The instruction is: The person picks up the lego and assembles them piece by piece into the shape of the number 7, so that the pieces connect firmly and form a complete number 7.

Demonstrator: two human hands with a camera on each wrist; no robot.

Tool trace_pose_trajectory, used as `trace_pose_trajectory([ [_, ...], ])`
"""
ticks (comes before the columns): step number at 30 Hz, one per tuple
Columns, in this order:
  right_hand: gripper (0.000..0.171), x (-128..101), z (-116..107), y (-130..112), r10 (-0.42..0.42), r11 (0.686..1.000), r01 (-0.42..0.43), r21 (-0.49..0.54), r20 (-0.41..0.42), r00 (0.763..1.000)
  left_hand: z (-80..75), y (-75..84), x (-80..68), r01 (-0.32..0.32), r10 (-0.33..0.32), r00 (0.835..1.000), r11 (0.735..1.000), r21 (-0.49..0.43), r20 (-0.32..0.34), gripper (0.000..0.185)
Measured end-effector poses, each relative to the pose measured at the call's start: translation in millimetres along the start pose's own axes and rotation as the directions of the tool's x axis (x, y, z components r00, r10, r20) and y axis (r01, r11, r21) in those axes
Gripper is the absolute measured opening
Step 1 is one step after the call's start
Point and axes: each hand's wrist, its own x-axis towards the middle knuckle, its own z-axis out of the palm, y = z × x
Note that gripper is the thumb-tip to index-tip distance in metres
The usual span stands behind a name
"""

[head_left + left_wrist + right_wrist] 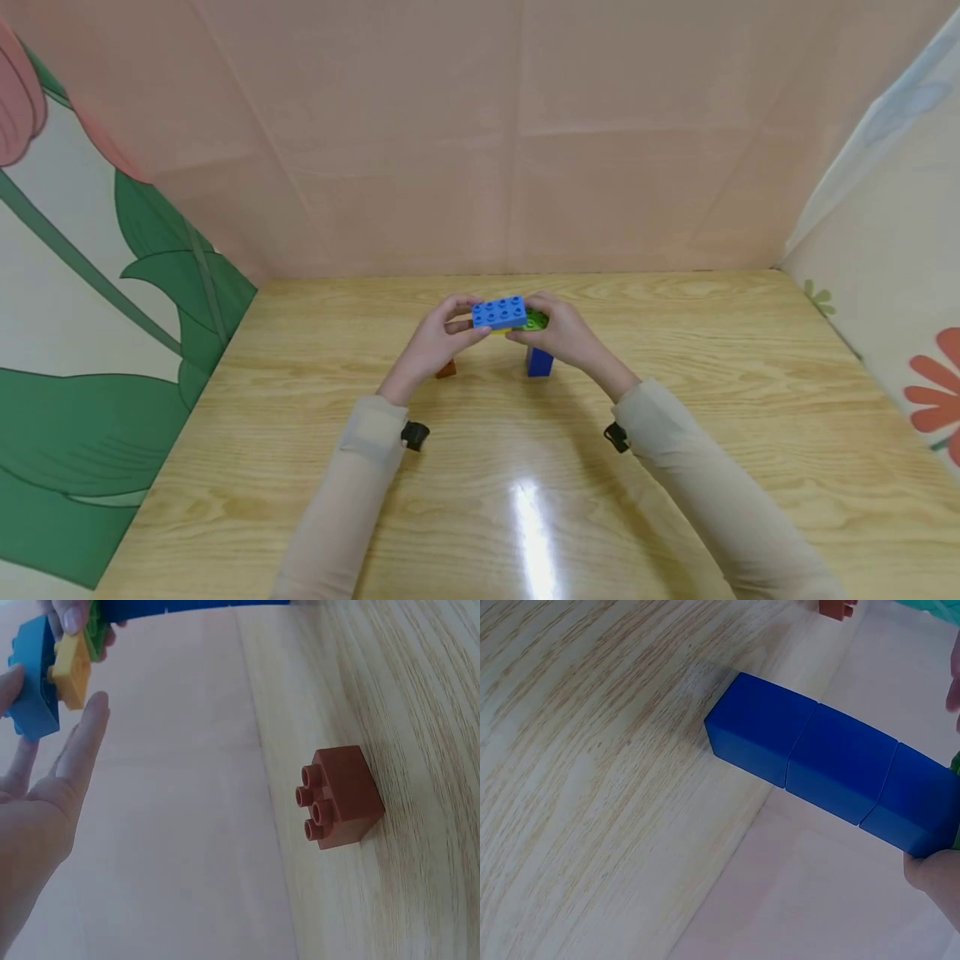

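Note:
Mid-air over the table, my left hand [435, 337] pinches a light blue toy building brick [498, 312] between thumb and fingers, its studs facing up in the head view. A yellow brick [71, 669] sits directly against the underside of the light blue one. My right hand [558, 329] grips a green brick [535, 320] at the right, with its thumb near the yellow brick. Below the green brick runs a column of three dark blue bricks [832, 761], partly hidden by the right hand in the head view.
A reddish-brown brick [345, 796] with four studs lies on the wooden table [480, 467], below and beside my left hand. Behind the table rises a pinkish cloth wall [480, 167]. Flower-patterned panels [187, 275] flank both sides.

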Motion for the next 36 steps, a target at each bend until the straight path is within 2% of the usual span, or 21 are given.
trace_pose_trajectory([
  [6,0.046,0,0,2,0.0,1.0,0.0,0.023,-0.001,1.0,2.8,2.1,2.6,0.002,-0.001,1.0,1.0,-0.012,0.024,0.046],
  [11,0.046,0,0,2,0.016,0.999,-0.016,0.035,-0.006,1.0,5.0,2.4,3.5,0.013,-0.013,1.0,1.0,-0.011,0.015,0.047],
  [20,0.072,0,1,4,0.011,0.992,-0.011,0.129,0.004,1.0,7.3,-4.5,4.8,0.01,-0.01,1.0,1.0,0.013,-0.001,0.044],
  [24,0.06,-2,1,7,-0.001,0.979,-0.003,0.206,0.018,1.0,8.0,-4.3,4.4,0.007,-0.007,1.0,1.0,-0.007,-0.001,0.045],
  [27,0.05,-2,1,8,0.013,0.975,-0.019,0.223,0.027,1.0,9.2,-3.1,4.4,0.011,-0.011,1.0,1.0,-0.015,-0.013,0.047],
  [36,0.048,-3,-2,9,0.077,0.966,-0.084,0.244,0.042,0.996,16.0,-6.6,9.4,0.007,-0.011,0.997,0.999,-0.052,-0.077,0.052],
])
